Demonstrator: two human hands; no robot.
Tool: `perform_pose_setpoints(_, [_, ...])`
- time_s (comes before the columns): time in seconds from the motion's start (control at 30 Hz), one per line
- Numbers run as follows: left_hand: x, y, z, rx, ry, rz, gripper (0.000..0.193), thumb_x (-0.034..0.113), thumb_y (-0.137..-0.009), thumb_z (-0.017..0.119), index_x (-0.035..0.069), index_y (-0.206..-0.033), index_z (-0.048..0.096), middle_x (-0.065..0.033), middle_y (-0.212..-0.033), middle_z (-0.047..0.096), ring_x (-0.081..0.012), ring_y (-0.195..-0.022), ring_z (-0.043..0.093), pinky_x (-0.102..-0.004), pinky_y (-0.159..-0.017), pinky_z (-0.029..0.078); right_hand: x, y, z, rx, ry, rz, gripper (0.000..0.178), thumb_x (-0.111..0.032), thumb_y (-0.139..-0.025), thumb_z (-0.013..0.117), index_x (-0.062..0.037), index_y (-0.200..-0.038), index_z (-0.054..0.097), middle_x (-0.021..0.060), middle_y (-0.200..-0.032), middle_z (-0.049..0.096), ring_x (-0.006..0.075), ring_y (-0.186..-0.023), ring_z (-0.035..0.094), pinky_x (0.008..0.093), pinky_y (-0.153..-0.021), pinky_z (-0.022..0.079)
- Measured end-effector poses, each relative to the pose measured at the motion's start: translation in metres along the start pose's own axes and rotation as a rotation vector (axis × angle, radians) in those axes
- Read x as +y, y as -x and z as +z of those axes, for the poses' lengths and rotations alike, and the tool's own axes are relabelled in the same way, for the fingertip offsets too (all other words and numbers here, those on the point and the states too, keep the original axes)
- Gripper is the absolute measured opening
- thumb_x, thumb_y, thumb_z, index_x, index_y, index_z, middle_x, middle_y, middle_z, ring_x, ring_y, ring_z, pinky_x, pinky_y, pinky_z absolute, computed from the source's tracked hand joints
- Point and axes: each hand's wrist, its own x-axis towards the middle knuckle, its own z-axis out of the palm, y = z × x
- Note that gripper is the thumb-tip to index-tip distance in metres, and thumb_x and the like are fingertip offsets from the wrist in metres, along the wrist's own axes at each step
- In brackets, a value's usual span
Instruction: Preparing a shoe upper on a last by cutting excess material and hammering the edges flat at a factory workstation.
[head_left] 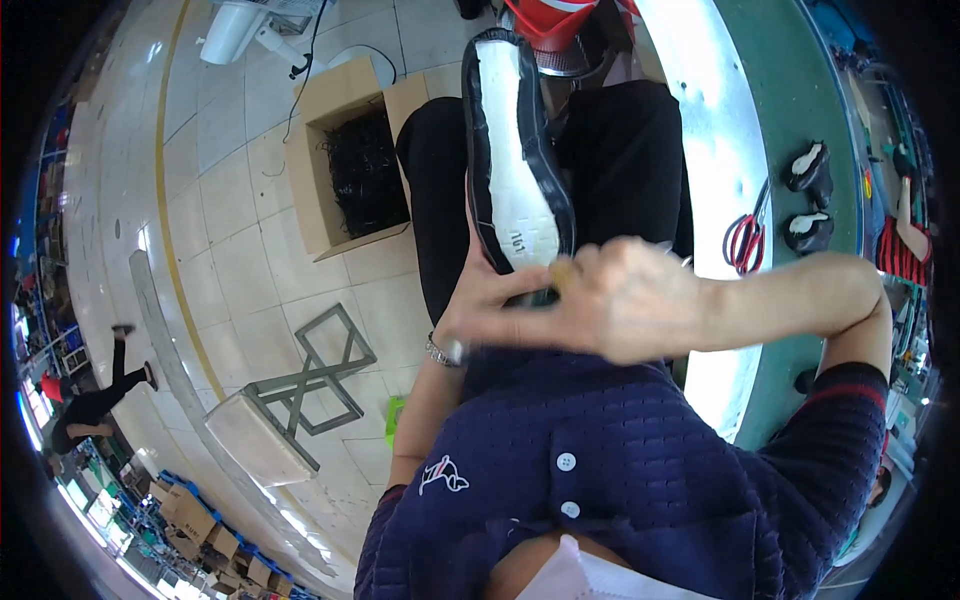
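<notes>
A black shoe upper (pixel 550 180), pulled over a form, rests bottom up across my lap. Its white insole (pixel 510 130) faces me, and the black edges are folded in around it. My left hand (pixel 485 300) grips the shoe at its near end, partly covered by the other hand. Blurred by motion, my right hand (pixel 630 300) crosses over that same end with its fingers curled. A small yellowish piece (pixel 566 274) shows at those fingers, and a thin shiny bit (pixel 686 261) sticks out behind them; what the hand holds cannot be made out.
A white-topped bench (pixel 720 110) runs along my right, with red-handled scissors (pixel 743 243) on it. Two black shoes (pixel 808 232) stand beyond on a green surface. On the floor at left are a cardboard box (pixel 310 190) of black scraps and a metal-framed stool (pixel 265 440). A red container (pixel 548 30) stands ahead.
</notes>
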Motion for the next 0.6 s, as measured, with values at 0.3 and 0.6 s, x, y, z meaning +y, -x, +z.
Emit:
perform_pose_setpoints(0.3, [-0.031,0.007,-0.026,-0.025,-0.051,-0.131,0.053,0.002,-0.078,0.077,0.004,-0.122,0.049,-0.0065,-0.118,0.058,-0.0150,-0.102,0.058,-0.0308,-0.089,0.050,0.007,0.000,-0.002,0.101,0.043,0.044,0.068,-0.009,-0.088,0.048,-0.0251,-0.150,0.028,0.0078,-0.052,0.053,0.0106,-0.043,0.055,0.0246,-0.038,0.047])
perform_pose_setpoints(0.6, [0.008,0.004,0.004,-0.002,0.078,-0.063,0.048,0.006,-0.078,0.078,0.001,-0.118,0.053,-0.0042,-0.107,0.063,-0.0140,-0.099,0.061,-0.0289,-0.088,0.050,0.036,-0.017,-0.019,0.074,0.160,0.209,0.073,-0.010,-0.086,0.056,-0.0275,-0.151,0.027,0.0074,-0.055,0.059,0.0146,-0.046,0.061,0.0258,-0.045,0.051])
